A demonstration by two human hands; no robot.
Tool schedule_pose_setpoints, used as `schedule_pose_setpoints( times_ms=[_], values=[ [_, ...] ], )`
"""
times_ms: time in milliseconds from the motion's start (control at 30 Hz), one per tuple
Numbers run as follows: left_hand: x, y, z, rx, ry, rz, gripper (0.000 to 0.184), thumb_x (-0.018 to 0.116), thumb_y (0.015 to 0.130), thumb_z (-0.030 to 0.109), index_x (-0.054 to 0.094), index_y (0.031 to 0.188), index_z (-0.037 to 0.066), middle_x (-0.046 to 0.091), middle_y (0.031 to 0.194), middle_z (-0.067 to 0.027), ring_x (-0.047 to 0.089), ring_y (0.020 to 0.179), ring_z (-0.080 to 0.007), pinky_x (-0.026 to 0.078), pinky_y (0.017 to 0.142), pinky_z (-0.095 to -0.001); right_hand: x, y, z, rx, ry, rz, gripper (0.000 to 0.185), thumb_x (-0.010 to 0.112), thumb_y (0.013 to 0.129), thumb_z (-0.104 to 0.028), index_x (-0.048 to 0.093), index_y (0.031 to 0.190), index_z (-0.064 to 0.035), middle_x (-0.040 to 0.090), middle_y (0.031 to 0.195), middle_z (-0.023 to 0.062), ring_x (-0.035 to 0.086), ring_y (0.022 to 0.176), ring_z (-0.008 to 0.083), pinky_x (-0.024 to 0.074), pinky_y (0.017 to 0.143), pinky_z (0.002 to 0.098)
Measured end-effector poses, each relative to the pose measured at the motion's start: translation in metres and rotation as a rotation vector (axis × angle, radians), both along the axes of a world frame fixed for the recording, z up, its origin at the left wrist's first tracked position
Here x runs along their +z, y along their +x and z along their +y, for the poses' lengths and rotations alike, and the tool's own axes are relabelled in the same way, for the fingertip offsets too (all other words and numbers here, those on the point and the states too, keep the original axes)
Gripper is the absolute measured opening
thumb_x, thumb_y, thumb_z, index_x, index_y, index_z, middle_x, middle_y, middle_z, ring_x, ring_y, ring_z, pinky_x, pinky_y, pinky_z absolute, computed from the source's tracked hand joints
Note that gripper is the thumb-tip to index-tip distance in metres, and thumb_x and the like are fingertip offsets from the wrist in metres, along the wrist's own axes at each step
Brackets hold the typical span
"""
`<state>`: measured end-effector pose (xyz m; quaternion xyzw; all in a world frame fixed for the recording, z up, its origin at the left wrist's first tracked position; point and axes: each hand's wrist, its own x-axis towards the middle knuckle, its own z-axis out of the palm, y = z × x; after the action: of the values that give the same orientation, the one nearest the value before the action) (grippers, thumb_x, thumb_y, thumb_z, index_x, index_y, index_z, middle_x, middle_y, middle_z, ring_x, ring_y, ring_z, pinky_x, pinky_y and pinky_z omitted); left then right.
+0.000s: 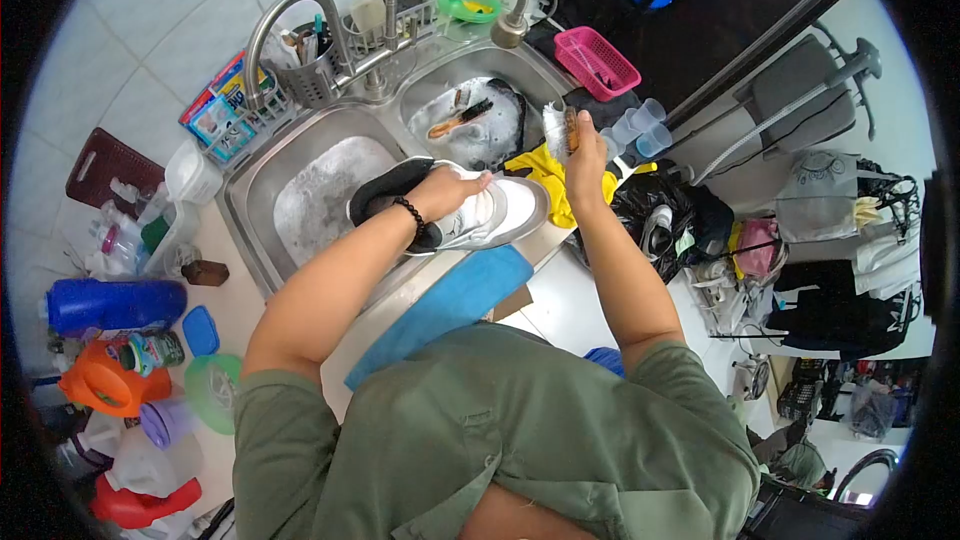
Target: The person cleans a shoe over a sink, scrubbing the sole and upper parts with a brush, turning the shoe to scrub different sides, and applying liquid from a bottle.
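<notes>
My left hand (447, 194) grips a white shoe (515, 212) with a black collar, held on its side over the front edge of the double sink. Raised to the right of the right basin is my right hand (585, 155), closed on a brush (560, 130) with suds on its bristles. Another brush (462, 118) with a wooden handle lies in the foamy water of the right basin. Suds also fill the left basin (325, 195). Beside the shoe, a yellow cloth (548, 177) hangs over the sink's right edge.
Two curved faucets (372, 68) rise behind the basins. A pink basket (597, 62) and plastic cups (640, 125) stand at the right. A blue cloth (445, 305) lies along the counter's front edge. Bottles, including an orange jug (105, 380), crowd the left.
</notes>
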<state>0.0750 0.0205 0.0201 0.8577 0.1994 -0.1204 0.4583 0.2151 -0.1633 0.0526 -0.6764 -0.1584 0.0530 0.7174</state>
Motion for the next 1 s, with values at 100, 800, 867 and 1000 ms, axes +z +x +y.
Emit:
schedule_pose_setpoints(
  times_ms=[100, 800, 867, 1000],
  values=[
    [-0.001, -0.006, -0.004, -0.025, 0.018, -0.121, 0.088, 0.045, 0.09, 0.074, 0.068, 0.101, -0.01, 0.067, 0.099, -0.0307, 0.064, 0.094, -0.034, 0.047, 0.087, -0.0381, 0.008, -0.006, -0.002, -0.002, -0.027, -0.003, 0.056, 0.045, 0.101, -0.049, 0.067, 0.075, -0.0047, 0.049, 0.066, -0.0039, 0.037, 0.059, 0.0079, 0.0256, 0.053, 0.0288],
    [-0.003, 0.009, -0.001, -0.045, -0.728, -0.034, 0.12, 0.008, 0.081, 0.089, 0.013, 0.151, -0.009, 0.054, 0.129, -0.0314, 0.052, 0.125, -0.0316, 0.037, 0.108, -0.0374, 0.056, -0.005, 0.03, 0.711, -0.525, -1.575, 0.038, 0.064, 0.082, -0.044, 0.058, 0.057, -0.0168, 0.056, 0.057, 0.0034, 0.056, 0.052, 0.0271, 0.0407, 0.052, 0.0416],
    [-0.017, 0.013, 0.0, -0.034, -0.719, -0.036, 0.118, 0.008, 0.082, 0.088, 0.014, 0.151, -0.008, 0.055, 0.128, -0.0303, 0.054, 0.123, -0.0307, 0.038, 0.106, -0.0364, 0.037, -0.016, 0.033, 0.987, -0.536, -1.526, 0.038, 0.064, 0.082, -0.044, 0.058, 0.057, -0.0166, 0.056, 0.056, 0.0035, 0.056, 0.051, 0.0274, 0.041, 0.052, 0.042],
    [-0.005, 0.013, 0.009, -0.097, -0.65, 0.099, 0.112, 0.01, 0.083, 0.086, 0.032, 0.146, -0.004, 0.055, 0.13, -0.0232, 0.055, 0.121, -0.0236, 0.042, 0.102, -0.0321, 0.04, 0.022, 0.035, 0.725, -0.661, -1.553, 0.033, 0.065, 0.082, -0.043, 0.061, 0.06, -0.0182, 0.057, 0.059, 0.0022, 0.057, 0.052, 0.0259, 0.0414, 0.053, 0.0409]
  ],
)
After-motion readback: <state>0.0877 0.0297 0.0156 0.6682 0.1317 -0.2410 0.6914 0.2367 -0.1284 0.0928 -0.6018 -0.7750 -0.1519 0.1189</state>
